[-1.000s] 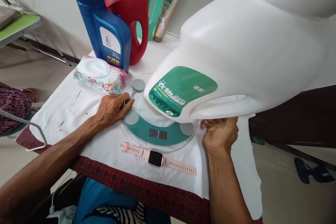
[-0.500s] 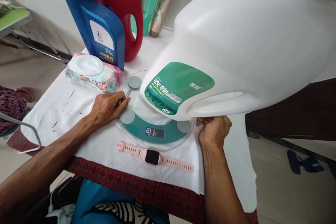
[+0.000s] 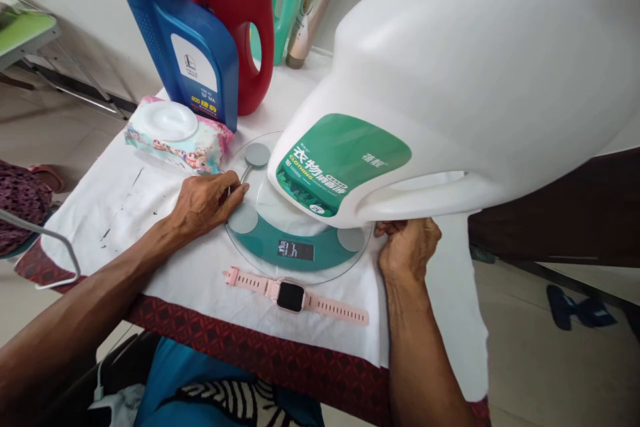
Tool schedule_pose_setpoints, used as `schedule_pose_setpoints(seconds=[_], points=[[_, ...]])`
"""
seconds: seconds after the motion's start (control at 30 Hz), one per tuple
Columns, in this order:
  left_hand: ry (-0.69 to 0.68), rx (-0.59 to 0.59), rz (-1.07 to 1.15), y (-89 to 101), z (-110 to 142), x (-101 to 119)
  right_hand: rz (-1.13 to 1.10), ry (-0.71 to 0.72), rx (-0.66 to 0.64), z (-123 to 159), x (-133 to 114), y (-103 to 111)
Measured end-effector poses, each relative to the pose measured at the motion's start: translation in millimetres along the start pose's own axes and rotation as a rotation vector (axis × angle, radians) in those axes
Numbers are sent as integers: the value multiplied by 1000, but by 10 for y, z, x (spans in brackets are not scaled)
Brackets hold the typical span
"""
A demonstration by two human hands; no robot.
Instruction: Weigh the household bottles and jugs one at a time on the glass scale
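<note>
A large white jug of clothing disinfectant [image 3: 400, 80] with a green label stands on the round glass scale [image 3: 320, 253], looming over its right side. The scale's small display is lit. My left hand [image 3: 205, 201] is closed at the scale's left rim, thumb and forefinger at the glass edge. Below the jug's handle, my right hand [image 3: 411, 247] is closed at the right rim, its fingertips partly hidden behind the jug. In front of the scale lies a pink-strapped smartwatch [image 3: 291, 296], its screen dark.
A pack of wipes [image 3: 175, 137] lies left of the scale. Behind it stand a blue oil bottle [image 3: 200, 53], a red jug [image 3: 255, 90], a green container [image 3: 284, 13] and a beige tube [image 3: 313, 10]. A white cloth [image 3: 120, 193] covers the table. Slippers [image 3: 580, 307] are on the floor.
The view has shifted very slightly. Both hands, the jug and the scale hold the same places relative to one another.
</note>
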State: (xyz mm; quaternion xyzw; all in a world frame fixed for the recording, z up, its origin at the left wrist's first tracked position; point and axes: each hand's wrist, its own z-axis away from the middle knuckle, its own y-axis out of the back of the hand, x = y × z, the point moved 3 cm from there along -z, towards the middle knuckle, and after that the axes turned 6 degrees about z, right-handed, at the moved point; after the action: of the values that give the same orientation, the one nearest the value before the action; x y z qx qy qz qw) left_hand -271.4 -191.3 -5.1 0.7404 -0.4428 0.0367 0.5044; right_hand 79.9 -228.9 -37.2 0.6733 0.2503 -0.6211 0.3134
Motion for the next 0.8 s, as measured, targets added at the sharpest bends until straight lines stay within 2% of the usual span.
schedule_pose_setpoints(seconds=[0.13, 0.23, 0.37, 0.47, 0.53, 0.6, 0.8], points=[[12, 3, 11, 5, 2, -3, -53, -19, 56, 52, -154, -8], [34, -6, 21, 17, 1, 7, -154, 119, 11, 132, -523, -65], [65, -28, 45, 21, 3, 2, -229, 315, -213, 259, -1061, -217], [109, -30, 68, 14, 16, -32, -191, 306, -419, 303, -1252, -319], [142, -46, 82, 0, 29, -56, -177, 255, -469, 303, -1286, -349], [156, -52, 95, -15, 42, -72, -195, 219, -457, 296, -1303, -374], [102, -26, 92, -40, 56, -92, -291, 134, -299, 145, -1444, -526]])
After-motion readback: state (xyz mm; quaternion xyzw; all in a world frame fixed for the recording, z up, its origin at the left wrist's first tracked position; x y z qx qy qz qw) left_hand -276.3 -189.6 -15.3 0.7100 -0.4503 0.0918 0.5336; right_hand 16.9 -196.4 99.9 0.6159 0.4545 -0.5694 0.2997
